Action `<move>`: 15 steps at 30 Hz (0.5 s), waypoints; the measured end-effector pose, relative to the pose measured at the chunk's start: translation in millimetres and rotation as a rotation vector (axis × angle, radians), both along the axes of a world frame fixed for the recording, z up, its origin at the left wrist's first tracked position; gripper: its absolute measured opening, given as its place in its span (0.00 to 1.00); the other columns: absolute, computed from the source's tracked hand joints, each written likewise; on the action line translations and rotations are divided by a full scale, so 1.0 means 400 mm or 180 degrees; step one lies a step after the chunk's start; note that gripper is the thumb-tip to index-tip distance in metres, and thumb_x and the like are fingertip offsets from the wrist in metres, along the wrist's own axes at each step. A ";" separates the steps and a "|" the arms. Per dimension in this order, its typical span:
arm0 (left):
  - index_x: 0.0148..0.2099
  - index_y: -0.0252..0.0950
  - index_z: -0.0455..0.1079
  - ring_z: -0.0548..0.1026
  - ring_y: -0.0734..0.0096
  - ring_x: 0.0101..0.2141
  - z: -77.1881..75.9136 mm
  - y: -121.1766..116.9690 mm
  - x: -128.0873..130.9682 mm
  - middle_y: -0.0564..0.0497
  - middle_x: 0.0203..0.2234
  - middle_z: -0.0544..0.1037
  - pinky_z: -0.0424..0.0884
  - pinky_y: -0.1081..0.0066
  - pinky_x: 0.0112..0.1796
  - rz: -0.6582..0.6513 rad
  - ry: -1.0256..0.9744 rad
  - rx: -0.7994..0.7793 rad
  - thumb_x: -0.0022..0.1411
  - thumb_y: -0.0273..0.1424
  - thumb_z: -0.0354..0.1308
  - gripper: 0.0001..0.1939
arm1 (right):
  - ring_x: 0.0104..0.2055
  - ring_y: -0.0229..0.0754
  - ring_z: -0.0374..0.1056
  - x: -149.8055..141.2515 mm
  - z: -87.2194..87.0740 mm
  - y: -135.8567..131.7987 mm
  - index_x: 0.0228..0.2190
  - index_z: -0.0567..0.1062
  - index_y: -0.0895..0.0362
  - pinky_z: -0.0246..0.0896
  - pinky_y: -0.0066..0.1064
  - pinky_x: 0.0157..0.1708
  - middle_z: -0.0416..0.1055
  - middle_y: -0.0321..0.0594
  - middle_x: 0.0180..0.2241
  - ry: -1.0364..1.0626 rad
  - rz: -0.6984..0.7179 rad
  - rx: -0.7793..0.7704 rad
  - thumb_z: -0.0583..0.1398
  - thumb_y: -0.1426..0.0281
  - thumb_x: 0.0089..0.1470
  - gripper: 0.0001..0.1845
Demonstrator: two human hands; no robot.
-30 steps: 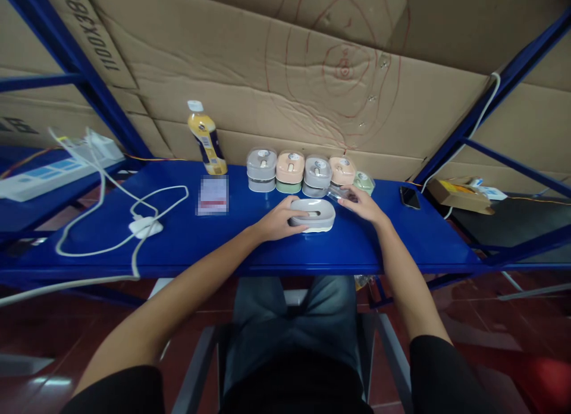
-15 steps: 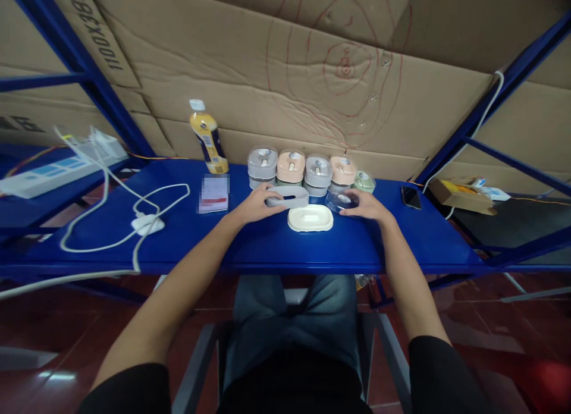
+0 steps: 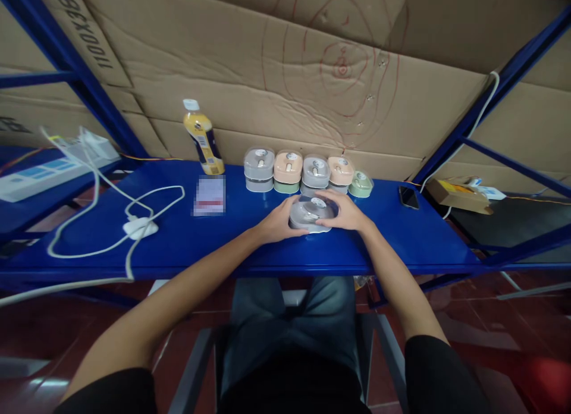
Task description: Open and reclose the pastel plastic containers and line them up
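In front of me a small box comes together: a clear lid sits over a grey oval ring, and a sliver of the white base shows below. My left hand is curved around the ring's left side, thumb at the front. My right hand grips the lid from the right, fingers behind and thumb in front. Whether the lid is fully seated I cannot tell. Just behind stand finished-looking small boxes with clear lids: a grey stack, a peach one, another grey one, a second peach one.
A low green box ends the row at right. Left of it all stand a yellow drink bottle and a phone with a blurred screen. White cable and charger lie farther left; another phone lies right. Cardboard walls the back.
My hands have come together. The grey ring has moved right onto the white base, and the clear lid has moved left over the ring. The view has shifted slightly.
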State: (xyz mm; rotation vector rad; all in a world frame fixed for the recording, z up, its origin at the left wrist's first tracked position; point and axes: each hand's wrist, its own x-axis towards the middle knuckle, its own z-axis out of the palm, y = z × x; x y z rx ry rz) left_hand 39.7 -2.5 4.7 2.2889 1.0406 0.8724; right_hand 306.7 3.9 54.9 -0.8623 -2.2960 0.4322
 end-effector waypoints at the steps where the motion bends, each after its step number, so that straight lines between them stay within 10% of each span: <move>1: 0.75 0.35 0.48 0.64 0.39 0.69 -0.003 0.002 0.001 0.31 0.69 0.64 0.61 0.44 0.67 0.0023 -0.0042 -0.0070 0.52 0.48 0.75 0.59 | 0.55 0.57 0.74 -0.006 0.000 -0.004 0.62 0.74 0.54 0.70 0.52 0.57 0.74 0.51 0.58 -0.0046 0.0008 0.0027 0.74 0.49 0.47 0.45; 15: 0.78 0.39 0.41 0.68 0.35 0.66 -0.014 0.020 0.001 0.32 0.66 0.69 0.65 0.41 0.64 -0.0158 -0.0239 -0.0212 0.44 0.45 0.80 0.70 | 0.60 0.58 0.71 -0.031 -0.038 -0.003 0.66 0.69 0.48 0.65 0.52 0.63 0.70 0.47 0.60 -0.0452 0.0044 -0.0007 0.71 0.49 0.49 0.46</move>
